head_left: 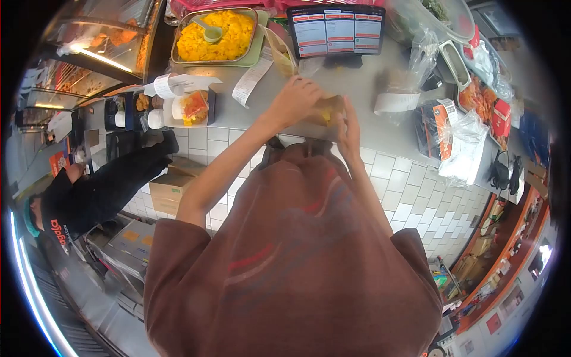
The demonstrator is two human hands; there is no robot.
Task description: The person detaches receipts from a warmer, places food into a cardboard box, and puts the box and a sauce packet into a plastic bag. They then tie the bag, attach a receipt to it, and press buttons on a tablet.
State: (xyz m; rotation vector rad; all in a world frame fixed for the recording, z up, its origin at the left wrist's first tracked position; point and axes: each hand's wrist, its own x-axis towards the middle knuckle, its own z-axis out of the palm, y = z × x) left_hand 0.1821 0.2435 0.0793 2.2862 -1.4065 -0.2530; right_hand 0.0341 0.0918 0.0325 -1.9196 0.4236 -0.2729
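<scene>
At the counter's near edge, in the head view, my left hand [297,98] and my right hand [350,128] are closed around a small brown food box [334,105]. My left hand grips its left and far side, while the fingers of my right hand press along its right side. Some yellow food [325,116] shows inside the box; the rest is hidden by my fingers and blur. Just beyond my left hand lies a brown paper bag [282,52]. A long printed receipt [253,82] is on the counter to the left.
Yellow rice fills a metal tray [178,37] at the back left, with a scoop [212,33] in it. A tablet [337,33] stands at the back. Filled food boxes [199,113] sit left, near a person in black [113,178]. Plastic bags [467,143] lie right.
</scene>
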